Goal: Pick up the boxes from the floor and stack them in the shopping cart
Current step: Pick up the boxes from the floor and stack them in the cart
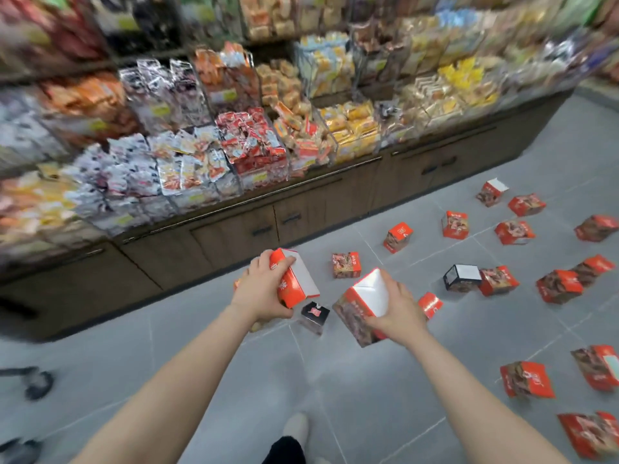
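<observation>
A red box sits gripped in the left hand, fingers curled over its top; the right hand clasps a second red box beside it, above a black box on the grey floor, with more boxes scattered to its right.

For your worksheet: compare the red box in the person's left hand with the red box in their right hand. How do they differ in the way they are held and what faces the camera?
The red cardboard box in the left hand shows a plain red side; the red cardboard box in the right hand shows a printed food picture. The left hand grips its box from the left side; the right hand grips its from the right. Both boxes are tilted, off the floor, with a white end face visible.
</observation>
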The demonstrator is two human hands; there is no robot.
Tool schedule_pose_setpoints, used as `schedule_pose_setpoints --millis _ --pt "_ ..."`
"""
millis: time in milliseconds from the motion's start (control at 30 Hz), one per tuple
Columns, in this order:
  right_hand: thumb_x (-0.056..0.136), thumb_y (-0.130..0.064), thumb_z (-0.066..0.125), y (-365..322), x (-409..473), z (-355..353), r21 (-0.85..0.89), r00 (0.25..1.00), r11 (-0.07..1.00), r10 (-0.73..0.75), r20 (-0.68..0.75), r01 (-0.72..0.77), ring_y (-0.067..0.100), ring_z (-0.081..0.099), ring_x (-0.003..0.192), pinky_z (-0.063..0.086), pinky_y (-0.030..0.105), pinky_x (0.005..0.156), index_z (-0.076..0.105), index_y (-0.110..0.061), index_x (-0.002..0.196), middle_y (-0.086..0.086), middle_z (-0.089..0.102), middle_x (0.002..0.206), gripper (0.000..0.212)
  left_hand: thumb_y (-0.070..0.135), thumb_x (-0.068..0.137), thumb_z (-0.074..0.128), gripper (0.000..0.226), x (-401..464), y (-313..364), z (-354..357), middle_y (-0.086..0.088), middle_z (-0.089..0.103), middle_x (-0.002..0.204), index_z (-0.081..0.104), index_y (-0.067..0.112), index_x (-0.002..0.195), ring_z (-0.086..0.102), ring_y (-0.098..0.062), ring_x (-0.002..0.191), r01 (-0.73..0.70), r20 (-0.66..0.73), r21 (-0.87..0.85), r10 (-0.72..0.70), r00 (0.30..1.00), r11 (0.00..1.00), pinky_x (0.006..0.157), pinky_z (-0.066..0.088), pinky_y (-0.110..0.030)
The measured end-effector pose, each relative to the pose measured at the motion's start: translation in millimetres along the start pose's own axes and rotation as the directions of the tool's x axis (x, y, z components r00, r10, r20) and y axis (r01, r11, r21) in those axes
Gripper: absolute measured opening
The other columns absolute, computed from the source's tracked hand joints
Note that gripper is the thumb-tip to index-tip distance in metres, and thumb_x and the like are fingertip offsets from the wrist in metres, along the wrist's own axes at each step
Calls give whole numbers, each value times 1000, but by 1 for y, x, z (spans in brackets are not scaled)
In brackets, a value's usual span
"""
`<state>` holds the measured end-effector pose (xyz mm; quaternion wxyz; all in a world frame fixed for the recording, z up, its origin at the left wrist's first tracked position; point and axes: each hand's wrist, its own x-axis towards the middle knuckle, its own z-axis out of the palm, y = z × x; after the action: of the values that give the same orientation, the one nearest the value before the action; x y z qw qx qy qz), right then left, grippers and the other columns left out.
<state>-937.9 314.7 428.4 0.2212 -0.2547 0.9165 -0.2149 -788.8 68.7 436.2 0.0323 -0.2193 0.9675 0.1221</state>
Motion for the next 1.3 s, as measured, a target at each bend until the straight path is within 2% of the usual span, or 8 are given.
schedule_pose_setpoints --millis 200,400,567,700,800,967,1133,1300 --pt "41 -64 49 -92 -27 -11 30 978 978 -209 5 208 28 38 130 39 46 103 22 -31 147 3 41 142 114 61 52 74 111 -97 -57 -56 -9 17 148 18 37 144 27 -32 131 176 -121 -9 -176 977 984 104 33 -47" --pt "48 -59 59 -201 -54 21 -22 913 917 -395 101 399 30 43 124 42 41 97 17 -31 148 7 45 134 111 60 53 73 108 -198 -126 -86 -8 17 147 17 39 143 28 -31 130 368 -201 -81 -377 904 926 104 33 -44" --pt "51 -50 64 -298 -93 80 -16 853 865 -491 176 501 29 42 125 42 43 98 16 -33 147 7 43 135 109 59 52 72 106 -299 -199 -98 -5 18 145 18 39 141 28 -28 128 465 -256 -177 -496 829 868 104 34 -45" --pt "49 -53 68 -371 -130 141 21 808 826 -555 198 563 25 44 124 43 42 97 19 -33 146 2 44 139 110 62 52 70 104 -388 -264 -108 -3 18 145 18 40 139 29 -27 128 527 -278 -224 -572 771 819 104 37 -45" --pt "58 -44 76 -425 -160 189 68 779 807 -585 226 586 24 43 123 42 41 96 20 -29 146 3 44 139 105 62 51 70 105 -452 -309 -114 -2 18 145 18 40 140 30 -27 129 589 -274 -232 -633 724 774 105 37 -47" --pt "63 -41 78 -507 -202 260 111 684 739 -661 308 664 24 41 126 41 42 99 18 -29 148 3 39 142 104 64 51 69 106 -536 -369 -121 -4 16 147 16 41 140 26 -29 132 685 -270 -242 -726 633 687 106 35 -48" --pt "57 -50 74 -590 -224 315 136 544 637 -734 407 758 21 37 130 41 44 101 16 -32 147 -1 35 146 109 64 52 70 106 -596 -417 -123 -2 12 147 14 41 139 22 -29 134 751 -277 -299 -807 522 588 108 33 -47" --pt "58 -44 77 -671 -225 365 228 423 540 -808 410 810 22 36 132 36 42 105 21 -27 148 1 37 146 108 63 50 69 106 -625 -472 -124 -2 15 146 17 41 140 27 -27 130 792 -273 -340 -859 434 508 104 38 -43"
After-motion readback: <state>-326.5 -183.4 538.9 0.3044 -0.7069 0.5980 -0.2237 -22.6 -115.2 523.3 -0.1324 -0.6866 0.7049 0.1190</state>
